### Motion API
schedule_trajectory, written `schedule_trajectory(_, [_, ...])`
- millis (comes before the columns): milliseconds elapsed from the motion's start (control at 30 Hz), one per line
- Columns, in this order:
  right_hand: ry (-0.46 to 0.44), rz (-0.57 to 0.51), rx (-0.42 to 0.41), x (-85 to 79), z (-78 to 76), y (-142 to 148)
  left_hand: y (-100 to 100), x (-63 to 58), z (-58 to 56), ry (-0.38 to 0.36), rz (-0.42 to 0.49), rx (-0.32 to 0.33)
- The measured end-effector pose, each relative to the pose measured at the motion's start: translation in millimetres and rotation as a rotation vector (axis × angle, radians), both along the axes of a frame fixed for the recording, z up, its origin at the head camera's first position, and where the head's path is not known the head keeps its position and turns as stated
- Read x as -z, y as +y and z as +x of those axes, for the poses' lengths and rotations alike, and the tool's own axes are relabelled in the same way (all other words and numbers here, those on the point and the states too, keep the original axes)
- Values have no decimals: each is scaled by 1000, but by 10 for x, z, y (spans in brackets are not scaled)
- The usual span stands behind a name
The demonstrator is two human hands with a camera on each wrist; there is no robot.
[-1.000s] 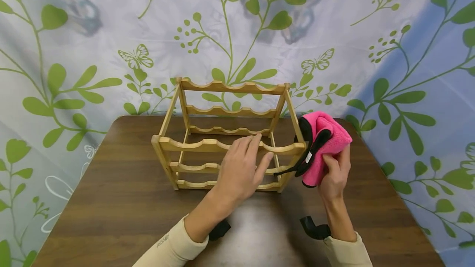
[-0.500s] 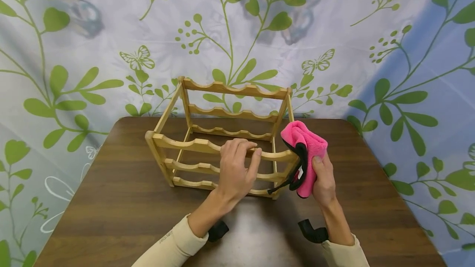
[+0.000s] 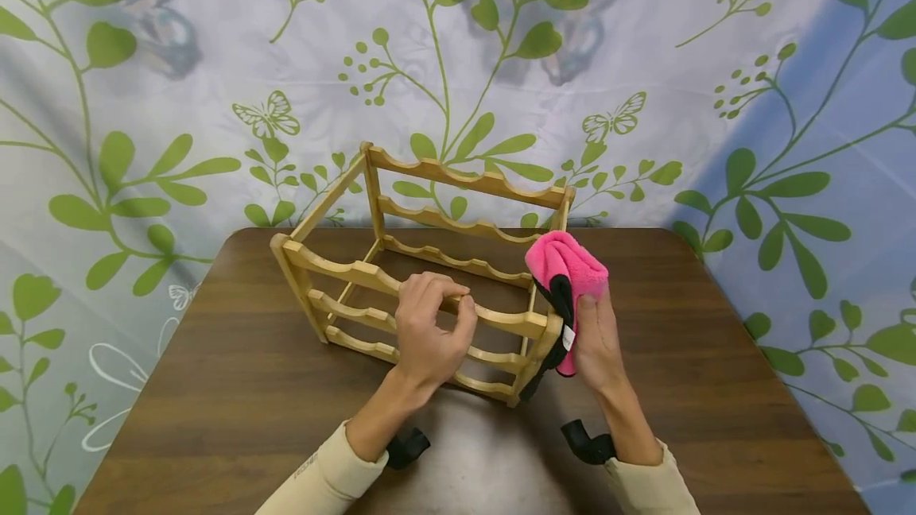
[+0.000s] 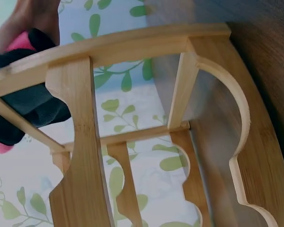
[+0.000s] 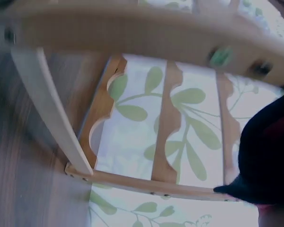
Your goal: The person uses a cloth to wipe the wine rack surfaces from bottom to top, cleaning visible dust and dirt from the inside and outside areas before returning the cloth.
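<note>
A light wooden wine rack [image 3: 343, 269] with scalloped rails stands turned at an angle on the table. My left hand [image 3: 432, 332] grips its top front rail near the middle, thumb and fingers over the edge. At the rack's right front corner, my right hand [image 3: 599, 340] holds a folded pink cloth [image 3: 576, 265] with black trim and a small white tag. The cloth overlaps the corner post in the head view. In the left wrist view, the cloth's black part [image 4: 35, 106] shows behind the rack's side. Dark cloth [image 5: 270, 146] fills the right edge of the right wrist view.
The brown wooden table [image 3: 193, 388] extends around the rack. A leaf-patterned fabric backdrop [image 3: 458, 62] hangs behind and at both sides. Black wrist straps or mounts [image 3: 408, 447] sit by both cuffs.
The rack has rotated, its right front corner coming nearer and its left side swinging back. My left hand has closed on the top rail. The right hand and cloth have moved left with the corner.
</note>
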State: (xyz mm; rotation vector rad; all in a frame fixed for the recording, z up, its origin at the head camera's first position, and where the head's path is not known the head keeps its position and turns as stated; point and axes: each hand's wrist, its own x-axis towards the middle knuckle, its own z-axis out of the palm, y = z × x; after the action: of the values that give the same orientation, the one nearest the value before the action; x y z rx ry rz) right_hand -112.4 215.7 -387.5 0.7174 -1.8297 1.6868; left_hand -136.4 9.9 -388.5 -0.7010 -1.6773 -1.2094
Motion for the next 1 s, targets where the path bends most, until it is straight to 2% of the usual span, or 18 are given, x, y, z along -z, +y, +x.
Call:
schedule_trajectory(167, [68,37,26,-115,-47,-96,-65,20,-19,39,53,42])
schedule_trajectory(433, [151,89,218,-239,-74,-190,-150,13,-109,115,173,119])
schedule_trajectory(700, [219,112,401,-248,-115,-178,-246,-7,-171,86,222,191])
schedule_trajectory(867, [236,126,617,-236,-63,-230,-282,-25,-208,59,243,239])
schedule_trajectory(933, [242,119,679,-230,-36,-251,-287,-29,-224,54,249,262])
schedule_trajectory(1000, [245,102,692,-231,-17,-263,-292,-32,-240,51,245,282])
